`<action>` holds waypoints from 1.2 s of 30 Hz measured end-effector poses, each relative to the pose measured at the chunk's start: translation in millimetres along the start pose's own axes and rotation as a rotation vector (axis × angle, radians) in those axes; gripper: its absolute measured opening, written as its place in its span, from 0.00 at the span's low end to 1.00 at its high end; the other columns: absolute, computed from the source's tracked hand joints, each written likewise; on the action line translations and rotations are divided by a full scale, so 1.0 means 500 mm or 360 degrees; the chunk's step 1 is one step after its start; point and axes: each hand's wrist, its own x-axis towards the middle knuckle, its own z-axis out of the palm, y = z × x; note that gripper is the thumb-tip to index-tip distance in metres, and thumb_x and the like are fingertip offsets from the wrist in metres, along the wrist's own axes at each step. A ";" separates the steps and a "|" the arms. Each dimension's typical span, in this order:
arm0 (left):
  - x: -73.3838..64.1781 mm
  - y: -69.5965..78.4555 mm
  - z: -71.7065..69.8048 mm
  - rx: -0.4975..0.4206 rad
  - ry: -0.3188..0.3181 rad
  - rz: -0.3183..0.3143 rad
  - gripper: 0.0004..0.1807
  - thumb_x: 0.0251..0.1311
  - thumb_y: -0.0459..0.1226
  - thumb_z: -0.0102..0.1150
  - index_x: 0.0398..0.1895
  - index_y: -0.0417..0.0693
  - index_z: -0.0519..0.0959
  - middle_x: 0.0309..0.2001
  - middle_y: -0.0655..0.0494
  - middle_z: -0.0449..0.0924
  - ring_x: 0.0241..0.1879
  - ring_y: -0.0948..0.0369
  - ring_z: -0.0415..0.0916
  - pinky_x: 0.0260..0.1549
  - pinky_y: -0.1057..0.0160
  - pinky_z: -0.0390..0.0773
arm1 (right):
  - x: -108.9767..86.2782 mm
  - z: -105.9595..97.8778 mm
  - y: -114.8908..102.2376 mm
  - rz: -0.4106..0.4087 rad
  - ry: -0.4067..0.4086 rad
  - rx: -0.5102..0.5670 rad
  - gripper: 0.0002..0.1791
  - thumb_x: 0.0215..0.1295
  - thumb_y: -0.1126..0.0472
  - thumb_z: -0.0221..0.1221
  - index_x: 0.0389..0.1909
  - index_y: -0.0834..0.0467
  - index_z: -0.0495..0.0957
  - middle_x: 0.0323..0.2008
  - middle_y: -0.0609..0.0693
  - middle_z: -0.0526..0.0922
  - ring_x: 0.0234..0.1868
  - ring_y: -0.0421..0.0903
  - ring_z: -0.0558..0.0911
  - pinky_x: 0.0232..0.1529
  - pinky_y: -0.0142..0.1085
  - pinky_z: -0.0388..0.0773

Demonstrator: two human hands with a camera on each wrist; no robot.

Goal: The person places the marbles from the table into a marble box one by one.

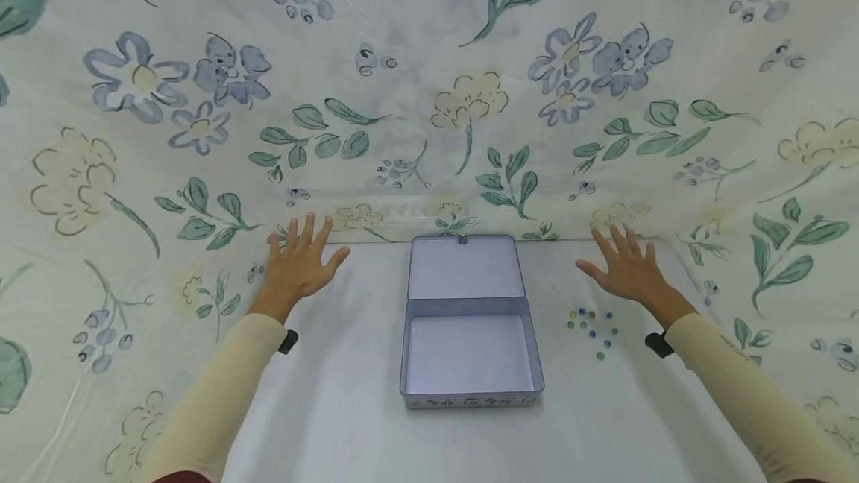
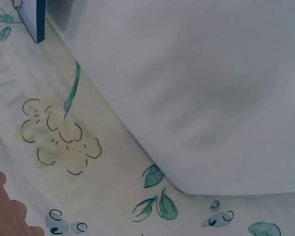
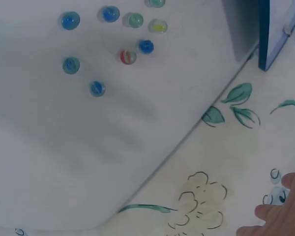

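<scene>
A shallow rectangular box [image 1: 472,401] stands on the white table with its hinged lid [image 1: 466,267] raised at the back; nothing lies inside. To its right, several glass marbles [image 1: 593,334] are scattered, blue, green, yellowish and one with red, as the marbles [image 3: 109,14] in the right wrist view show. My left hand [image 1: 298,263] is held out left of the box, fingers spread, holding nothing. On the other side, my right hand [image 1: 625,268] is stretched out beyond the marbles, fingers spread too. Only fingertips of each hand show in the wrist views.
The white table [image 1: 349,423] ends at the back against a hanging floral cloth [image 1: 403,140], which also falls along both sides. A dark band with a small block [image 1: 287,341] is on the left wrist, and a similar dark block [image 1: 659,345] is on the right.
</scene>
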 end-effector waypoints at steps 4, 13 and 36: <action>-0.007 0.007 0.006 -0.0035 0.0032 0.0002 0.49 0.67 0.70 0.29 0.82 0.53 0.40 0.81 0.38 0.34 0.78 0.36 0.26 0.70 0.28 0.22 | -0.009 0.006 -0.002 -0.0026 0.0020 -0.0014 0.52 0.67 0.25 0.41 0.81 0.55 0.43 0.78 0.70 0.39 0.76 0.75 0.36 0.67 0.77 0.28; -0.028 0.009 0.020 -0.0040 -0.0012 0.0029 0.49 0.67 0.71 0.29 0.82 0.53 0.40 0.81 0.39 0.33 0.78 0.35 0.26 0.70 0.29 0.22 | -0.032 0.011 -0.010 -0.0023 -0.0021 0.0018 0.52 0.69 0.27 0.44 0.80 0.56 0.43 0.78 0.71 0.40 0.76 0.76 0.38 0.67 0.78 0.29; -0.073 0.025 0.069 -0.0104 -0.0058 0.0072 0.48 0.67 0.69 0.34 0.81 0.53 0.45 0.80 0.38 0.40 0.78 0.35 0.32 0.71 0.28 0.30 | -0.073 0.071 0.001 -0.0034 0.0013 0.0020 0.49 0.70 0.31 0.48 0.78 0.60 0.50 0.77 0.72 0.47 0.75 0.77 0.46 0.67 0.78 0.42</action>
